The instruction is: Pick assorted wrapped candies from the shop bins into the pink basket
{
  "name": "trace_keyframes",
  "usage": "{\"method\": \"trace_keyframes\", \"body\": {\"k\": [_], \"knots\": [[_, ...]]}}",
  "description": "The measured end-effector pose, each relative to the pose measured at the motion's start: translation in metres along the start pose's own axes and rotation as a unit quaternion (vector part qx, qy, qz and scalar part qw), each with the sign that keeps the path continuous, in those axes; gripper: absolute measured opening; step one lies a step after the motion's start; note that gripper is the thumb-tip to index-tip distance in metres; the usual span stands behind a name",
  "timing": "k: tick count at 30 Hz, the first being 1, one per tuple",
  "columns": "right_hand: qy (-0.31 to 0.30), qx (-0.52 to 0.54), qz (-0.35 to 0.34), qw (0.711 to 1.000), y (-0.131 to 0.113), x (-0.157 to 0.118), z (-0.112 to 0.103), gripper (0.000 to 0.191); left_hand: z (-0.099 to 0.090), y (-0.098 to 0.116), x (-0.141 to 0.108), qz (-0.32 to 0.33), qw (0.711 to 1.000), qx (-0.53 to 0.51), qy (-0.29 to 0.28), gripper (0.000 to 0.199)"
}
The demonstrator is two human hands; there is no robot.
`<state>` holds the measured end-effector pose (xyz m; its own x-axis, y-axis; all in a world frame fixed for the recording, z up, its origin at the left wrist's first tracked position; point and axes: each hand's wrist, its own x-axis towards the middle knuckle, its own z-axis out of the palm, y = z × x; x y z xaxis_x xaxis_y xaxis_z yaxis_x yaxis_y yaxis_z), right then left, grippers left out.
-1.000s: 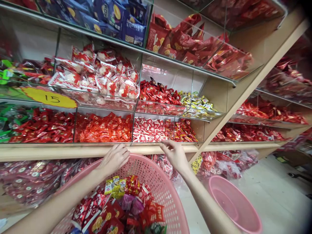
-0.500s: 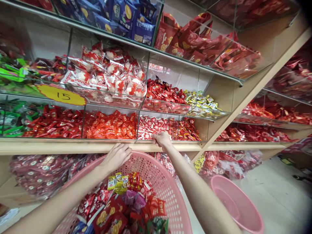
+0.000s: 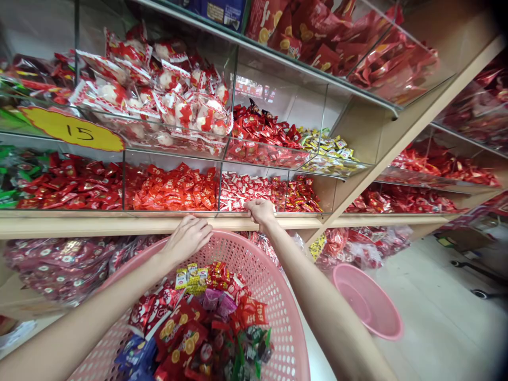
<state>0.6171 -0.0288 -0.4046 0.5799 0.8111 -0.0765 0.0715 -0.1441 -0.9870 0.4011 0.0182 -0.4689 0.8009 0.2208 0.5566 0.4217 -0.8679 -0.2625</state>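
A pink perforated basket [image 3: 283, 296] holds mixed wrapped candies [image 3: 190, 328] in red, yellow, purple, blue and green. My left hand [image 3: 188, 236] is curled over its far rim, beside the wooden shelf edge [image 3: 151, 225]. My right hand [image 3: 261, 212] is closed at the front of a compartment of small red-and-white candies [image 3: 242, 188]; its fingertips are bent, and what they hold is hidden. Orange-red candies [image 3: 174, 188] fill the compartment to the left, and red-and-yellow ones [image 3: 304, 193] lie to the right.
Clear-fronted shelves above hold more wrapped sweets [image 3: 170, 100], with a yellow tag [image 3: 73, 128] marked 15. A pink basin [image 3: 369, 301] stands on the floor at the right. Bagged goods [image 3: 63, 264] lie under the shelf. A slanting wooden divider [image 3: 397, 148] runs at the right.
The view has moved closer to the shelves, which appear larger and higher. My left hand stays on the basket rim, and my right hand stays closed at the same compartment.
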Motion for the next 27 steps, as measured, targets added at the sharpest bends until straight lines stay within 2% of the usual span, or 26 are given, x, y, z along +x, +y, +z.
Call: {"method": "trace_keyframes", "body": {"k": [5, 9, 11, 14, 16, 21, 27], "knots": [[-0.008, 0.045, -0.035, 0.998, -0.003, -0.013, -0.011, 0.013, 0.000, 0.000, -0.001, -0.006, 1.000, 0.004, -0.008, 0.024], [-0.065, 0.057, -0.097, 0.992, -0.007, -0.041, -0.033, 0.019, 0.000, -0.001, -0.002, -0.003, 1.000, 0.006, -0.007, 0.023], [-0.126, 0.017, -0.094, 0.987, -0.004, -0.060, -0.046, 0.020, 0.000, -0.001, -0.003, -0.001, 1.000, 0.007, -0.008, 0.022], [-0.215, -0.094, -0.051, 0.971, 0.009, -0.086, -0.062, 0.015, 0.000, -0.003, -0.004, -0.001, 1.000, 0.009, -0.009, 0.022], [-0.248, -0.167, -0.032, 0.954, 0.021, -0.098, -0.068, 0.017, 0.000, -0.003, -0.004, 0.001, 1.000, 0.009, -0.007, 0.022], [-0.235, -0.321, -0.024, 0.917, 0.045, -0.111, -0.069, 0.026, 0.002, -0.004, -0.003, 0.006, 1.000, 0.009, 0.000, 0.024], [-0.192, -0.442, -0.016, 0.876, 0.047, -0.116, -0.060, 0.032, 0.003, -0.005, -0.003, 0.005, 1.000, 0.005, -0.002, 0.024]]}}
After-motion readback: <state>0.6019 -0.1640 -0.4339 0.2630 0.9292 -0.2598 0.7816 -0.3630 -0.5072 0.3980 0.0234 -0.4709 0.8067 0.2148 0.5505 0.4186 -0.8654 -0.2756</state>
